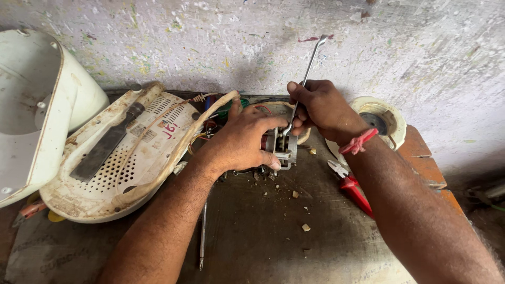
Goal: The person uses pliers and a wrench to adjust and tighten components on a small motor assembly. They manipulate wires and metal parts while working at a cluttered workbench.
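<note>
Your left hand is clasped around a small metal motor block, thumb along its lower edge and fingers over its top, pinning it on the dusty workbench. Your right hand is clenched on the shank of a slim steel wrench, whose lower end meets the top of the motor block while its upper end slants up toward the stained wall.

Taking the motor block as the landmark: just to its right lie red-handled cutters, partly under your right forearm. Behind and right of it sits a round cream cap. To its left lies a grimy white appliance base, vent holes up, with a flat dark file resting on it; farther left stands a white plastic housing. Below and left of it a thin screwdriver lies on the bench, and small chips are scattered near it.
</note>
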